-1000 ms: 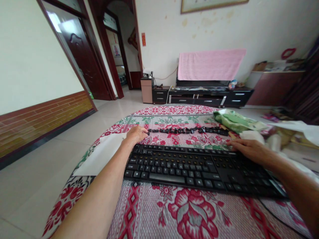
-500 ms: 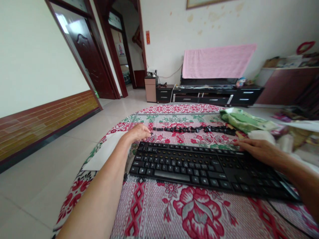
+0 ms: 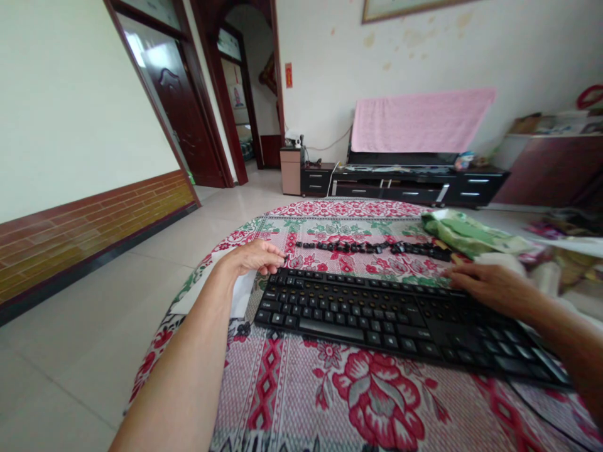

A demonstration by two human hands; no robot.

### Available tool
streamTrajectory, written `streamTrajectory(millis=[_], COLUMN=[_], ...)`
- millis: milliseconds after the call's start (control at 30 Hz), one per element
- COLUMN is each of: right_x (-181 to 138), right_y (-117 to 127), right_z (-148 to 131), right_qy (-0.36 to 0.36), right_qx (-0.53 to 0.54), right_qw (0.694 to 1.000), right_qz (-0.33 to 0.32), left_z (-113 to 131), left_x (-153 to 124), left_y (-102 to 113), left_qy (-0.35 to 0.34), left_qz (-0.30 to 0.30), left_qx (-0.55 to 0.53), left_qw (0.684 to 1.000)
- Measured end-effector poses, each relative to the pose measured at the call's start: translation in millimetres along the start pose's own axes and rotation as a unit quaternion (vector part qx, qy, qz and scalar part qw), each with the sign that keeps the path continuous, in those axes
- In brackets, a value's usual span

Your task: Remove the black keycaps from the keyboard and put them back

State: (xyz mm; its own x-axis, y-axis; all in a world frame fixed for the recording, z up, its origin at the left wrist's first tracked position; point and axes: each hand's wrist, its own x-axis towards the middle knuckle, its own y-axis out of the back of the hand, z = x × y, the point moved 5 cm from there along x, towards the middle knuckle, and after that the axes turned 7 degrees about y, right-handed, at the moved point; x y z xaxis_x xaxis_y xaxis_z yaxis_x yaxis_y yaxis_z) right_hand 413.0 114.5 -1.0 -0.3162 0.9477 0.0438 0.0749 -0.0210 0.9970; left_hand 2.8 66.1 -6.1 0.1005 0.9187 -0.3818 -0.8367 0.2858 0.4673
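A black keyboard [image 3: 367, 339] lies across the table; bare key sockets show over much of its upper rows, and other keycaps are in place. At its far left corner, my left hand [image 3: 258, 256] is closed in a pinch on a small black keycap [image 3: 286, 258], held just above the cloth. My right hand [image 3: 490, 289] lies over the keyboard's far right edge, fingers together against it; its thumb is hidden. Behind the keyboard, loose black keycaps [image 3: 348, 247] form a long uneven row. A few small dark pieces [image 3: 244, 328] sit by the near left corner.
The table wears a red, white and green flowered cloth [image 3: 377, 402]. White paper [image 3: 241, 295] lies under my left forearm. A green bag [image 3: 471, 232] and white wrappings crowd the right side. A black cable [image 3: 541, 414] runs off at front right.
The view has shifted slightly, moving the scene to the right. My left hand has turned a little, still pinching the keycap near the keyboard's corner. My right hand stays at the far edge.
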Motion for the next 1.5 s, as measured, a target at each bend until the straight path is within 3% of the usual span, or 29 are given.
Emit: streamTrajectory(millis=[67, 200, 367, 500, 633, 800, 1033, 1300, 1500], right_x=[2.8, 17.2, 36.2, 37.1, 34.3, 33.6, 31.4, 23.4, 21.3], right_y=[15.3, 29.5, 14.7, -1.4, -8.4, -11.4, -7.6, -11.7, -18.3], right_z=[-29.5, -127.3, -232.2, -282.0, -295.7, -293.3, -293.1, -305.4, -311.5], right_qy=[0.015, 0.212, 0.321, 0.363, 0.375, 0.372, 0.336, 0.369, 0.361], right_qx=[0.006, 0.157, 0.285, 0.325, 0.366, 0.360, 0.284, 0.220, 0.172], right_qw=[0.999, 0.961, 0.898, 0.869, 0.851, 0.855, 0.897, 0.900, 0.913], right_qz=[0.052, 0.081, 0.095, 0.084, 0.043, 0.000, 0.032, 0.074, 0.083], left_z=[4.6, 9.6, 6.1, 4.6, 5.8, 6.6, 2.8, -18.6, -19.6], left_x=[-2.6, -9.7, -16.6, -20.5, -22.6, -23.5, -26.2, -21.6, -23.8], left_y=[0.8, 2.4, 3.2, 3.4, 0.9, -4.8, 6.5, 20.4, 18.2], left_qy=[-0.003, 0.006, 0.005, 0.003, -0.012, 0.006, 0.000, 0.047, 0.063], left_qz=[0.010, 0.013, -0.030, -0.065, -0.097, -0.128, -0.092, -0.065, -0.080], left_qx=[0.005, 0.032, 0.060, 0.093, 0.108, 0.101, 0.165, 0.213, 0.210], left_qw=[1.000, 0.999, 0.998, 0.994, 0.989, 0.987, 0.982, 0.974, 0.972])
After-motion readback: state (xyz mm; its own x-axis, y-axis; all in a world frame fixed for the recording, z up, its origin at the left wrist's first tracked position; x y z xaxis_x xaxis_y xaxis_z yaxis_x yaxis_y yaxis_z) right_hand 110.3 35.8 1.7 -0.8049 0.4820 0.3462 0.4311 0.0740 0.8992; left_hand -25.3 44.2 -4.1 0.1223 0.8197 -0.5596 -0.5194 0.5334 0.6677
